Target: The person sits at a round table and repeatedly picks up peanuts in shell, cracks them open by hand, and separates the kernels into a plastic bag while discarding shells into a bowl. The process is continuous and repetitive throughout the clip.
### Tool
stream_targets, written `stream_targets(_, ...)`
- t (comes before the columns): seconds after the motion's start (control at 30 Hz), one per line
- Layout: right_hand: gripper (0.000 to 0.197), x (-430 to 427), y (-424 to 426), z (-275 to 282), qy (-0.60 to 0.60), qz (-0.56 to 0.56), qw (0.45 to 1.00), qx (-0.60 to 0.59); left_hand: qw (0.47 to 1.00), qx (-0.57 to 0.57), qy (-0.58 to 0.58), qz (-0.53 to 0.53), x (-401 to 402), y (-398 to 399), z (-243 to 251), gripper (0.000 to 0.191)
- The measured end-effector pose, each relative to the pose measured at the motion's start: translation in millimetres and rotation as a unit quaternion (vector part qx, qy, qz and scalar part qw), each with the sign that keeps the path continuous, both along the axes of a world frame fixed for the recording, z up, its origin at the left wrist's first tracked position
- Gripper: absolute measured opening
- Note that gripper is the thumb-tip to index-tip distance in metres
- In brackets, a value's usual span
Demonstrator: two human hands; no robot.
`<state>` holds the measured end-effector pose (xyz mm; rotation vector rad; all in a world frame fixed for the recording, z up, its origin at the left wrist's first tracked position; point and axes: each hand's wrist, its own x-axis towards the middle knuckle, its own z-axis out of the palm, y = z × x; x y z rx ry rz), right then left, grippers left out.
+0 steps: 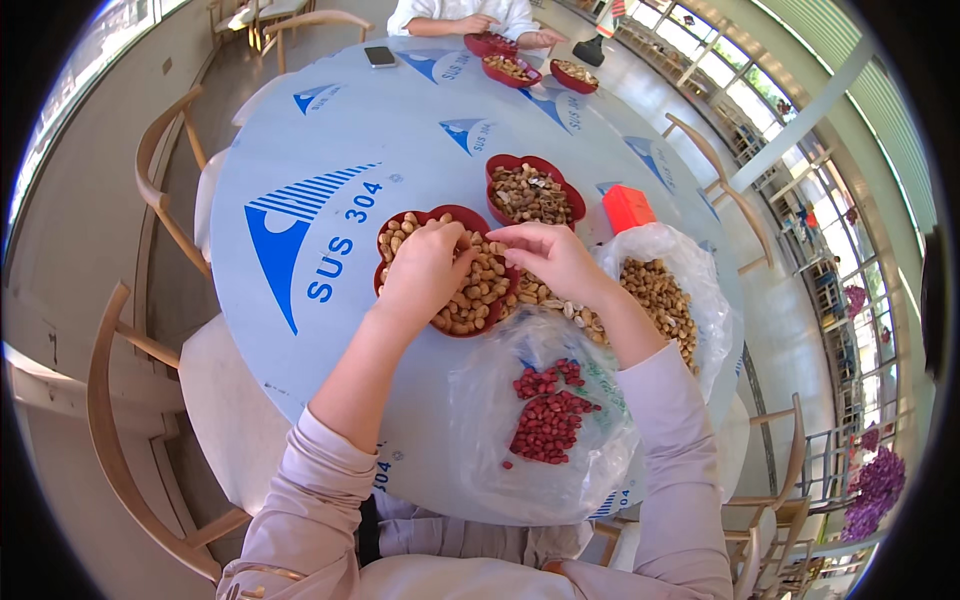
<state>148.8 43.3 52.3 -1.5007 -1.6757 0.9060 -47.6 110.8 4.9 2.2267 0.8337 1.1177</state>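
A red lobed bowl [491,309] full of unshelled peanuts stands before me. My left hand [429,262] is over its left half, fingers curled down among the peanuts; whether it grips one is hidden. At the bowl's right edge my right hand [551,259] pinches what looks like a peanut [496,248] between thumb and fingertips. Behind sits a second red bowl [577,204] with darker shells or nuts. Loose peanuts [576,311] lie under my right wrist. Red-skinned peanut kernels [551,427] rest on a clear plastic bag [487,420] nearer to me.
At right, an open plastic bag [716,322] holds many unshelled peanuts, with an orange-red box [628,209] behind it. Across the round table [300,157] a person in white [450,16] works near several red bowls [511,71]. A phone [380,56] lies far left; wooden chairs [112,420] surround the table.
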Motion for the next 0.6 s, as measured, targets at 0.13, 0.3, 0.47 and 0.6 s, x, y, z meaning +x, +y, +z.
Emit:
stream_targets(0.13, 0.028, 1, -6, -1, 0.03, -0.005, 0.999, -0.01, 0.991, -0.111, -0.07, -0.001, 0, 0, 5, 0.012)
stream_targets(0.3, 0.035, -2, -12, -5, -0.07, -0.014, 0.995, 0.063, 0.945, -0.283, -0.152, -0.059, -1, -4, 17, 0.016)
stream_targets(0.47, 0.035, -19, -16, -5, 0.003, -0.041, 0.99, 0.133, 0.853, -0.457, -0.221, -0.123, 2, -2, 12, 0.016)
stream_targets(0.6, 0.021, -22, -27, 2, -0.033, -0.06, 0.974, 0.214, 0.808, -0.494, -0.273, -0.17, 7, -12, 19, 0.017)
